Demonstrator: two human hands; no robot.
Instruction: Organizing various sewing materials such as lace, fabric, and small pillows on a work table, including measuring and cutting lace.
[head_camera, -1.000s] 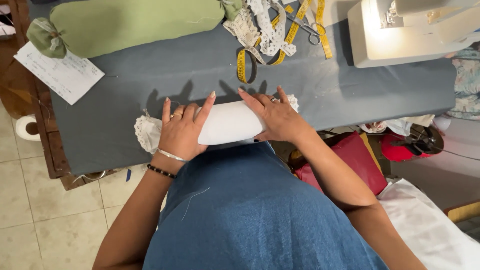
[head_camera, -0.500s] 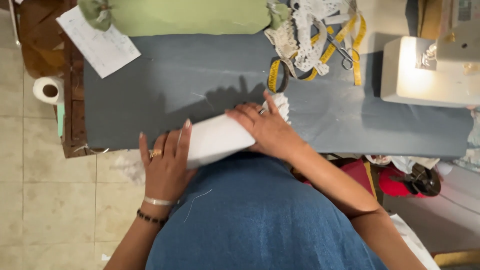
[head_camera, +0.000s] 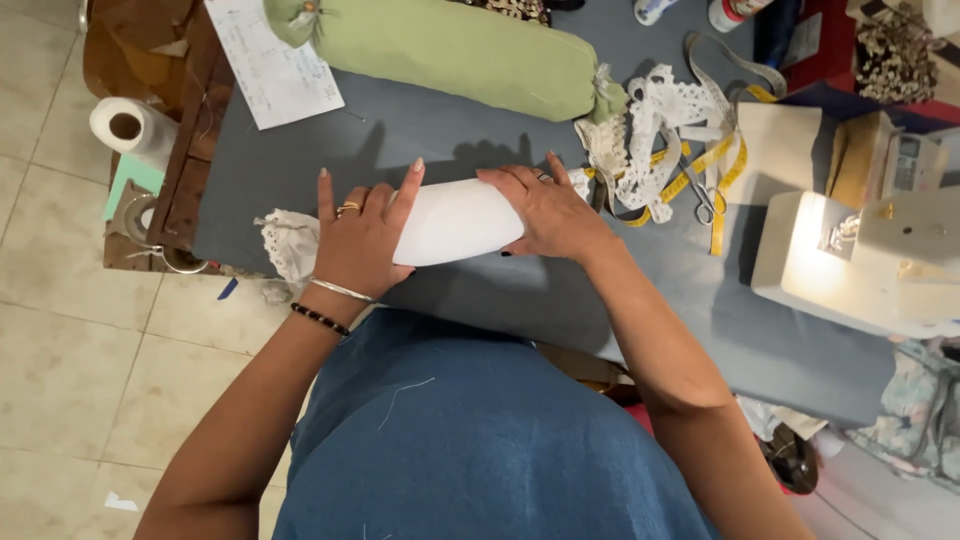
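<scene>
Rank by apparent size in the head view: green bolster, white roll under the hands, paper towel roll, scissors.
1. green bolster
2. white roll
3. paper towel roll and scissors: look alike, the scissors partly hidden by tape, so unranked.

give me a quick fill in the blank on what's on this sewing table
1. Both hands press on a white ____ roll.
2. The long bolster at the table's far edge is ____.
3. The measuring tape near the scissors is ____.
4. The left hand wears a ring and two ____.

Missing words: fabric; green; yellow; bracelets
</scene>
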